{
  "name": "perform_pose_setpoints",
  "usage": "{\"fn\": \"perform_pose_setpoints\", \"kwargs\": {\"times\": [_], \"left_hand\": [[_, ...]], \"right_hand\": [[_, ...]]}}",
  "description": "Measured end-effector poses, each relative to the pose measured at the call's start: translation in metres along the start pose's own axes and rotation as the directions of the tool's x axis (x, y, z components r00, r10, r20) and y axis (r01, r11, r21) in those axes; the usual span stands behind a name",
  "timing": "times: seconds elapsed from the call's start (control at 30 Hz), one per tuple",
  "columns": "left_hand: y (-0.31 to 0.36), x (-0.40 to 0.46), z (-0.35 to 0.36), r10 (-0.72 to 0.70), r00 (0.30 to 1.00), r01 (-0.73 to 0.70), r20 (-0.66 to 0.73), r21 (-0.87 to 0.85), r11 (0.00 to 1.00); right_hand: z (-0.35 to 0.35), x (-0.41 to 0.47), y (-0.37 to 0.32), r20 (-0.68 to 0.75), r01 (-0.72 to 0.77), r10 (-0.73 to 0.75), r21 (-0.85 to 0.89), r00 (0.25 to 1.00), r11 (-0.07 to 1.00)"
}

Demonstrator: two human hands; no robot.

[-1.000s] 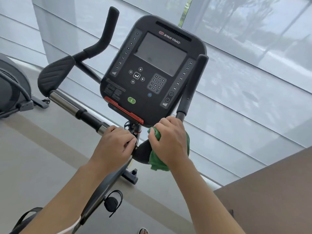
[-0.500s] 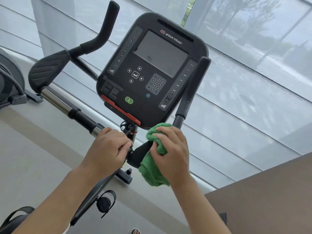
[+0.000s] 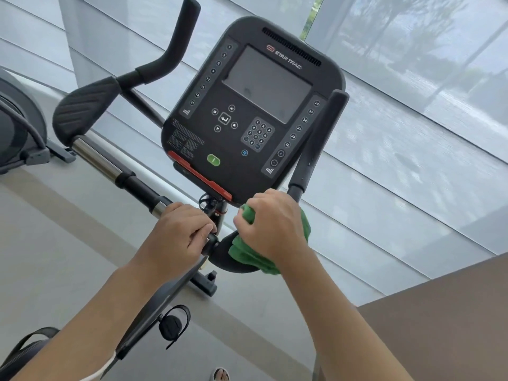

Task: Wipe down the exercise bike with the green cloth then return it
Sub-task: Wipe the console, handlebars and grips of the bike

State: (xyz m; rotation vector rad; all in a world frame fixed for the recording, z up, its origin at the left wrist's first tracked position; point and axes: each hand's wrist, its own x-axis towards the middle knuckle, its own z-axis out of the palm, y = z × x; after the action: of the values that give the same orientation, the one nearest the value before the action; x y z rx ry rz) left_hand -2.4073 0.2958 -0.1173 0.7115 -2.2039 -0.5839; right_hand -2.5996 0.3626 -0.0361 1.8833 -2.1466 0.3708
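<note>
green cloth [image 3: 270, 243] sits bunched under the right hand [image 3: 275, 226], fingers curled round it on the bike's right elbow pad [image 3: 222, 255]; the upright grip [image 3: 316, 149] rises just beyond. left hand [image 3: 178, 235] grips the handlebar [image 3: 132, 182].

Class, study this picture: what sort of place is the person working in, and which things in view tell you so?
Probably a gym or fitness room: an exercise bike with a Star Trac console, part of a second machine at the left, and big shaded windows.

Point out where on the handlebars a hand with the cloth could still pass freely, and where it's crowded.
Free: the left bar's chrome section between the elbow pad and the left hand. Also the right upright grip beside the console. Crowded: below the console, where both hands, the right hand and the green cloth bunch.
</note>
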Motion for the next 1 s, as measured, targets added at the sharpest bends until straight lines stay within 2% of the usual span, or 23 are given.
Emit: {"fn": "perform_pose_setpoints", "kwargs": {"times": [0.1,0.17,0.23,0.33,0.5,0.67,0.77,0.83,0.9,1.0], "left_hand": [[-0.005,-0.004,0.000,0.043,0.999,-0.043,-0.012,0.018,0.999],[-0.006,-0.003,0.002,0.045,0.998,-0.045,-0.033,0.027,0.999],[-0.004,-0.002,0.004,0.031,0.998,-0.029,-0.051,0.028,0.999],[-0.004,-0.001,0.005,0.020,0.999,-0.019,-0.031,0.025,0.999],[-0.002,0.000,0.003,0.001,1.000,-0.001,-0.005,0.022,1.000],[-0.003,0.000,0.002,0.001,1.000,-0.001,-0.011,0.033,0.999],[-0.005,-0.002,0.001,0.057,0.998,-0.056,-0.021,0.036,0.998],[-0.007,-0.002,0.001,0.082,0.996,-0.081,-0.029,0.033,0.996],[-0.008,-0.003,0.000,0.090,0.995,-0.089,-0.033,0.027,0.996],[-0.009,-0.003,0.001,0.092,0.995,-0.092,-0.037,0.019,0.996]], "right_hand": [[0.010,-0.037,-0.021,-0.179,0.042,-0.014,0.154,0.984,0.987],[0.017,-0.060,-0.024,-0.218,0.044,0.005,0.217,0.976,0.975],[0.020,-0.080,-0.025,-0.137,0.052,-0.022,0.221,0.990,0.974],[0.020,-0.082,-0.024,0.021,0.067,-0.069,0.089,0.997,0.994],[0.011,-0.027,-0.010,0.054,0.128,-0.129,0.029,0.990,0.991],[0.015,0.035,-0.019,0.325,0.089,-0.035,-0.152,0.945,0.984],[0.016,0.050,-0.030,0.442,0.065,0.001,-0.133,0.897,0.989],[0.014,0.038,-0.033,0.343,0.045,0.000,-0.125,0.939,0.991],[0.013,0.011,-0.037,0.143,0.047,-0.034,-0.090,0.989,0.995],[0.019,-0.030,-0.042,-0.049,0.086,-0.084,0.039,0.995,0.996]]}}
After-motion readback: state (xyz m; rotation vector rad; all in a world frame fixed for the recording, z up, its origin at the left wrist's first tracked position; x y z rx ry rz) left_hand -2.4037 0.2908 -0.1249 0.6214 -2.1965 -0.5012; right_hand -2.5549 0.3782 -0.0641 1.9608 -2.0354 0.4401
